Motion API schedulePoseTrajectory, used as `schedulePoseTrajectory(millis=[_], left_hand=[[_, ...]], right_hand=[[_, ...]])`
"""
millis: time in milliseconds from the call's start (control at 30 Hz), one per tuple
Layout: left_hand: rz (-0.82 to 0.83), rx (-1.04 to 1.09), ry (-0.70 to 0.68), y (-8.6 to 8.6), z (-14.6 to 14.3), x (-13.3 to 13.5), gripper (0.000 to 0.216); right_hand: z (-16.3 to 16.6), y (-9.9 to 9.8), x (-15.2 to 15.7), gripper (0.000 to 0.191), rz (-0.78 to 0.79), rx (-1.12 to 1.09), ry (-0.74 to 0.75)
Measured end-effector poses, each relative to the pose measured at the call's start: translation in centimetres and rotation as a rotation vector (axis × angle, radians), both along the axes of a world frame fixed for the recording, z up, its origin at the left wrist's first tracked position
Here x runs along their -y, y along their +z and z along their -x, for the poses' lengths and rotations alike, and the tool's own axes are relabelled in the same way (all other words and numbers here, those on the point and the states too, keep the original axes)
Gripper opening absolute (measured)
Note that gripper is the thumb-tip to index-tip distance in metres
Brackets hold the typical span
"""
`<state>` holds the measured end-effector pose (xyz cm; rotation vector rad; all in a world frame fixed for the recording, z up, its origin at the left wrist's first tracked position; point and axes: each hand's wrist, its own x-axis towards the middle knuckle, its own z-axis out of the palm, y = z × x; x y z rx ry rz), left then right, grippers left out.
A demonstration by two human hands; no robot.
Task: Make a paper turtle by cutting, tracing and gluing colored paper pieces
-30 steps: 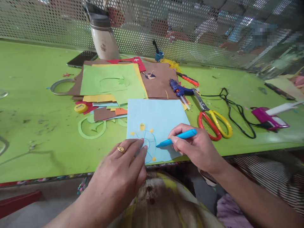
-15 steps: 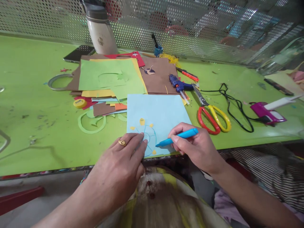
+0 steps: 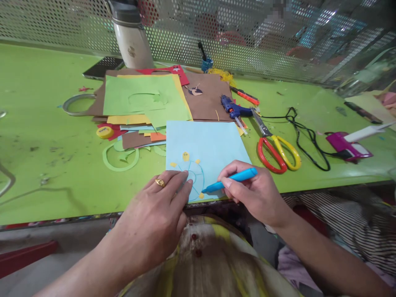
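Note:
My right hand (image 3: pixel 252 189) grips a blue felt-tip pen (image 3: pixel 236 178), its tip on or just above the light blue paper (image 3: pixel 207 140) at the table's front edge. A turtle figure (image 3: pixel 194 175) shows on the sheet: a shell drawn in blue lines, with a small yellow head and yellow feet. The pen tip is at the shell's right outline, close to the lower right foot. Flat over the turtle's left side lies my left hand (image 3: pixel 163 202), fingers stretched out and pressing the paper. It hides part of the drawing and wears a gold ring.
Coloured paper sheets (image 3: pixel 123 95) are piled behind the light blue one. To the right lie a blue glue gun (image 3: pixel 233 108), scissors (image 3: pixel 278 154) and a black cord (image 3: pixel 309 136). A white bottle (image 3: pixel 133 45) and a phone (image 3: pixel 103 68) stand and lie at the back, before a perforated metal screen (image 3: pixel 185 24).
The pen tip has shifted very slightly down and left along the shell's outline. My left hand stays in place on the paper.

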<state>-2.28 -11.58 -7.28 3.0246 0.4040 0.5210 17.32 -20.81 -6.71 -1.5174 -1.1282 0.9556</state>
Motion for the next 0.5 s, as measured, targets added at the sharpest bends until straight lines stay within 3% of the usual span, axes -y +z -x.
schedulePoseTrajectory(millis=[500], left_hand=[[0.104, -0.185, 0.000, 1.3, 0.5, -0.2, 0.038]], right_hand=[[0.0, 0.6, 0.5, 0.008, -0.076, -0.017, -0.012]])
